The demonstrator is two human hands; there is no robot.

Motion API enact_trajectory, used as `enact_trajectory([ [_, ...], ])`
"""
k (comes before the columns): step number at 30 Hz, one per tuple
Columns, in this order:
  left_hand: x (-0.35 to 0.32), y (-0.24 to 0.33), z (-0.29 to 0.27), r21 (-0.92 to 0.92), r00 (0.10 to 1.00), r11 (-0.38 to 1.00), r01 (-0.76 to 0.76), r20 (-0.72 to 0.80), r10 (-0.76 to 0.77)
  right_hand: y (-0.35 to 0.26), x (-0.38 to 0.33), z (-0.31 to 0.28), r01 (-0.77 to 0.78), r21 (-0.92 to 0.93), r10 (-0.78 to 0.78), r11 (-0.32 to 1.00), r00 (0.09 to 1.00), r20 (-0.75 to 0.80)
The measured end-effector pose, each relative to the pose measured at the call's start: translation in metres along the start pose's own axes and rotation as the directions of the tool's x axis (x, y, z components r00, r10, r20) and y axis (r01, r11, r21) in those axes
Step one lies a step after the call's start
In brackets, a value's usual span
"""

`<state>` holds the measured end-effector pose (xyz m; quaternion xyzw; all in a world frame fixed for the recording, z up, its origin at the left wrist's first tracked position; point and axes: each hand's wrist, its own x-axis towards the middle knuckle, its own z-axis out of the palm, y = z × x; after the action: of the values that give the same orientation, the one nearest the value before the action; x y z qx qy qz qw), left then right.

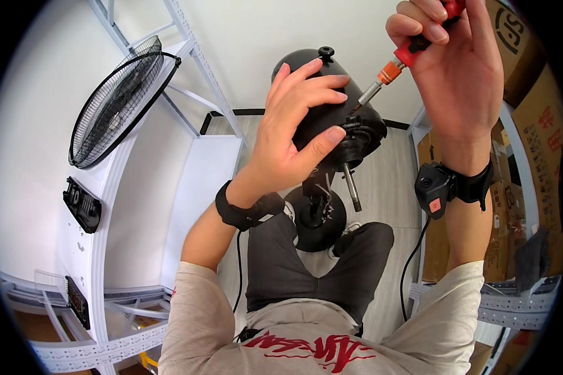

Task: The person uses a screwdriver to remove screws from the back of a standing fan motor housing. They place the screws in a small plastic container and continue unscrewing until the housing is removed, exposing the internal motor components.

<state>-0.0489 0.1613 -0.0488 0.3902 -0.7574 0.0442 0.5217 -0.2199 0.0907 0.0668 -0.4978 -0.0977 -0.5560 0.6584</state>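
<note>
A black fan motor housing (324, 69) on a stand faces me, its metal shaft (351, 187) pointing down toward my lap. My left hand (292, 128) rests on the housing, fingers stretched and spread apart, the thumb near its front end. In my closed right hand (453, 69) is a screwdriver (389, 72) with a red and black handle and an orange collar. Its tip meets the upper edge of the housing's front; any screw there is too small to make out. Loose wires (327, 203) hang below, above the round black base (320, 234) between my feet.
On the white shelf at left lie a black wire fan guard (116, 103), a black plastic cover (82, 205) and another dark part (77, 302). Cardboard boxes (547, 144) fill a rack at right. Cables run from both wrist devices (250, 211).
</note>
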Motion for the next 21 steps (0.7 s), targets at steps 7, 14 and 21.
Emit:
enact_trajectory([
  [7,0.0,-0.008,0.004,-0.082,0.996,0.996,-0.017,-0.093,0.009,0.001,-0.001,0.003,0.018,-0.03,-0.018,0.999,0.999,-0.027],
  [14,0.001,-0.007,0.004,-0.072,0.997,0.997,-0.039,-0.065,0.034,0.0,0.003,-0.001,0.009,0.004,-0.009,1.0,1.0,-0.025],
  [21,0.002,-0.009,0.002,-0.057,0.999,0.997,-0.048,-0.015,0.047,-0.002,0.004,-0.009,0.014,-0.006,-0.014,1.0,1.0,-0.015],
])
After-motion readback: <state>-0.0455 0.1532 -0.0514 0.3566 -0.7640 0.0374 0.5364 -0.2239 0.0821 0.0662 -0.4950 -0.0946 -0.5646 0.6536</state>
